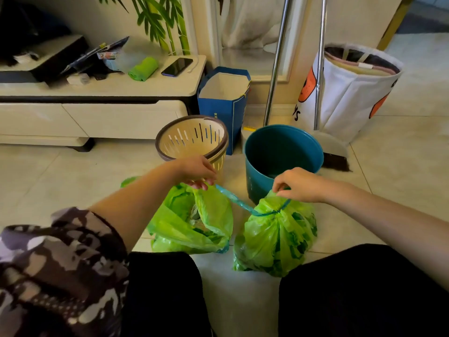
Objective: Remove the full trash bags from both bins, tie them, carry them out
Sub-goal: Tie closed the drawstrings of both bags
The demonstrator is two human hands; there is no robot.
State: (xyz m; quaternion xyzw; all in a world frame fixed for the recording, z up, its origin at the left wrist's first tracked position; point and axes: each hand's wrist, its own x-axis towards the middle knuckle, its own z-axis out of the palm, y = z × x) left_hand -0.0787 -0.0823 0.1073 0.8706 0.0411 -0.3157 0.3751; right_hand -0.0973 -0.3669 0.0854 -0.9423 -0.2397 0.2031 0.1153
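Two green trash bags lie on the tiled floor in front of my knees. The right bag (275, 239) is gathered at its neck by a blue drawstring (233, 198). My left hand (194, 170) pinches one end of that string and holds it taut up to the left. My right hand (297, 183) grips the other end just above the bag's neck. The left bag (192, 222) sags with its mouth open. Behind them stand a beige slotted bin (192, 137) and a teal bin (281, 154), both without bags.
A blue paper bag (224, 100) stands behind the bins. Two metal handles, a dustpan and a broom (336, 161) lean at the right, beside a white fabric basket (349, 91). A low TV cabinet (97, 110) with a phone and green cloth runs along the left.
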